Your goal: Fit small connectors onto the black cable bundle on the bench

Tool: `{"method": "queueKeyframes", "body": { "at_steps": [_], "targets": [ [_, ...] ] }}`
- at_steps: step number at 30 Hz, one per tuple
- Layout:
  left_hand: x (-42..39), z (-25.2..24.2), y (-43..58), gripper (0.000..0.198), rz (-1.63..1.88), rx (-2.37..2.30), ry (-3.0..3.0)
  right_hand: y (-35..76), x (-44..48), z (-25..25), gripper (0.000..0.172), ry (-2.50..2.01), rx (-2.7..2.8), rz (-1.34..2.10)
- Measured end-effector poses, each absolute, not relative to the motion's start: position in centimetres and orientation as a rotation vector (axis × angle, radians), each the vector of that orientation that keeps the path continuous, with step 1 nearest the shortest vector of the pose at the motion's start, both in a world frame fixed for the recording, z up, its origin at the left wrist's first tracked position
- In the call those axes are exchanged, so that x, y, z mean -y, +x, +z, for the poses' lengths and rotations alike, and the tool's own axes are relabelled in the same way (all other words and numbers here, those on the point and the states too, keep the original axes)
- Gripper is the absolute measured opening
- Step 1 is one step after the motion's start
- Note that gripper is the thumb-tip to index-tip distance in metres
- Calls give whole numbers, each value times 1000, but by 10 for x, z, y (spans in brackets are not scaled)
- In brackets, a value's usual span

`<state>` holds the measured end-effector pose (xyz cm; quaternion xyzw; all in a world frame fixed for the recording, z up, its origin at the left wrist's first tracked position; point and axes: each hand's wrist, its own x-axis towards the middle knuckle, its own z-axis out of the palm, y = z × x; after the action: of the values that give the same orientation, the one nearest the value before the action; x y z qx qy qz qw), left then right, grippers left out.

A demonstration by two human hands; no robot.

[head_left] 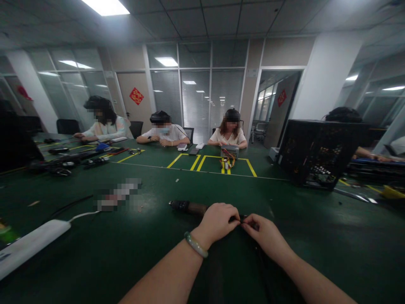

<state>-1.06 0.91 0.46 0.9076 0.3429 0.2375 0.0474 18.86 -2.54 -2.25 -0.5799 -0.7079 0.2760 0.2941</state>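
Note:
A dark, long-bodied tool that looks like an electric screwdriver (195,208) lies across the green table, its metal tip pointing left. My left hand (217,223), a bangle on its wrist, covers the tool's rear end, thumb and fingers closed. Close on its right, my right hand (264,236) has thumb and forefinger pinched together. A small dark part shows between the fingertips of both hands, at the tool's rear. It looks like the start of a dark cable (261,261) that runs down toward me below my right hand. The fingers hide the exact joint.
A white power strip (34,245) lies at the left, with a white cord leading to a blurred item. Far right stands a black computer case (319,154). Several people sit across the table (152,232); one has a grey box with coloured wires (228,158). Cables and parts lie far left.

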Motion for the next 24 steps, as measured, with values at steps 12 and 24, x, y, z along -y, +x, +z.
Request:
{"method": "queueKeyframes", "body": {
  "at_steps": [12,24],
  "targets": [
    [-12,0,-10,8,785,-1065,2713,191,27,-25,20,-1537,1878,759],
    [-11,1,-11,15,775,-1086,2734,190,23,-28,20,-1506,1861,801]
  ]
}}
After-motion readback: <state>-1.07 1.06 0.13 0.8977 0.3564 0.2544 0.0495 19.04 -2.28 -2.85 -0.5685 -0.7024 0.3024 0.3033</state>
